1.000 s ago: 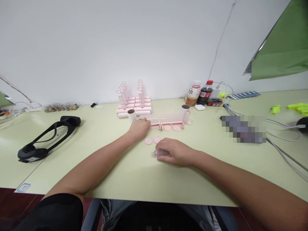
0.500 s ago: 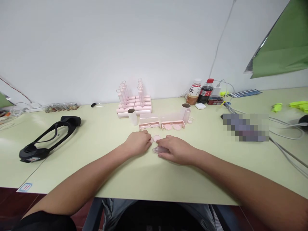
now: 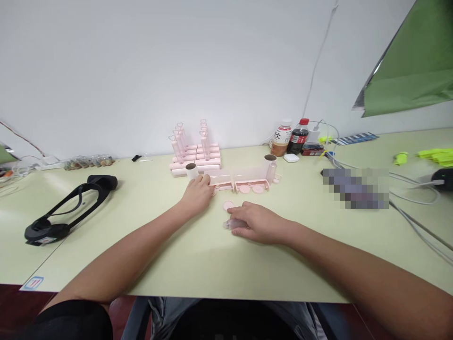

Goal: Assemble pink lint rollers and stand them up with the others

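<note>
My left hand point(image 3: 197, 194) is at the left end of an open pink case point(image 3: 222, 187), its fingers bent together; what they grip is too small to make out. My right hand point(image 3: 260, 223) is closed round a small clear bottle point(image 3: 230, 224) lying near the table's middle, its cap end pointing left. The right index fingertip touches a round pink disc point(image 3: 228, 205). Beside the first case lies a second open pink case point(image 3: 253, 186) with two round discs at its front. White tubes stand at either side, the left tube point(image 3: 192, 171) just behind my left hand.
Pink cases point(image 3: 208, 161) are stacked at the back with clear bottles upright on them. A black headset point(image 3: 71, 210) lies left. Back right stand a tea bottle point(image 3: 282, 138) and a cola bottle point(image 3: 299, 137). Cables point(image 3: 414, 208) and a blurred item point(image 3: 357, 189) lie right.
My left hand has moved up and left, away from the pink disc to the left case. My right hand stays on the clear bottle. The view has shifted slightly.
</note>
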A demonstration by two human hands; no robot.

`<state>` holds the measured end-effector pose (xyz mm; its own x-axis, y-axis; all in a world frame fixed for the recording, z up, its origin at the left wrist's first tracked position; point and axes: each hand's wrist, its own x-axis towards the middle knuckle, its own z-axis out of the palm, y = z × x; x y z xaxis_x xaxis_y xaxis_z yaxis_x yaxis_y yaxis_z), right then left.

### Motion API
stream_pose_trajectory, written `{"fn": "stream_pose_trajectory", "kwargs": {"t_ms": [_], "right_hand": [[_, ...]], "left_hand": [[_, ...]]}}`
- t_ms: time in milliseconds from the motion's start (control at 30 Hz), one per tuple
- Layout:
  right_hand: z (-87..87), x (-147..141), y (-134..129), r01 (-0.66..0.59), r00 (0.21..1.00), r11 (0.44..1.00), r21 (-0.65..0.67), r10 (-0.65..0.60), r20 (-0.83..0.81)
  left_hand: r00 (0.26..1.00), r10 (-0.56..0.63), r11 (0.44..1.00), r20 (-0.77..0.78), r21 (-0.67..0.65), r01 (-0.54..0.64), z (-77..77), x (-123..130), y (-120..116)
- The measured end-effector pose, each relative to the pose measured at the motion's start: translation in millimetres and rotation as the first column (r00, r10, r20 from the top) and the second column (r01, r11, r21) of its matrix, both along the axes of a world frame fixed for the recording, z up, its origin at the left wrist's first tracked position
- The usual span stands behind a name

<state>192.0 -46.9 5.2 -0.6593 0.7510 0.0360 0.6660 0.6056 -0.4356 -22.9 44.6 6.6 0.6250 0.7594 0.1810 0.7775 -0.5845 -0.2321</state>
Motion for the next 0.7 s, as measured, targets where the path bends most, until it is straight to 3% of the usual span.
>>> {"fn": "stream_pose_trajectory", "kwargs": {"t_ms": [133,267,367,533,700], "right_hand": [[-1.2,-1.0,0.7,-0.008,1.000,1.000,-0.002,0.008,0.008],[-2.2,-1.5,2.0,-0.006,1.000,1.000,0.000,0.006,0.028],[-1.7,-1.1,2.3,-0.019,1.000,1.000,0.016,0.019,0.001],[-0.4,-0.9,0.3,-0.087,0.990,0.995,0.050,0.091,-0.104],[-4.0,-1.4,-2.2,-0.134,0.976,0.988,0.072,0.144,-0.164]], "left_hand": [[0.997,-0.034,0.999,0.065,-0.007,0.035,0.3,5.8,-11.7],[0.961,-0.214,0.955,0.176,-0.171,0.244,5.4,14.2,-30.0],[0.934,-0.280,0.917,0.222,-0.228,0.329,6.7,16.4,-35.6],[0.930,-0.317,0.900,0.187,-0.250,0.357,3.0,15.8,-31.0],[0.945,-0.302,0.924,0.124,-0.205,0.322,1.0,17.5,-17.5]]}}
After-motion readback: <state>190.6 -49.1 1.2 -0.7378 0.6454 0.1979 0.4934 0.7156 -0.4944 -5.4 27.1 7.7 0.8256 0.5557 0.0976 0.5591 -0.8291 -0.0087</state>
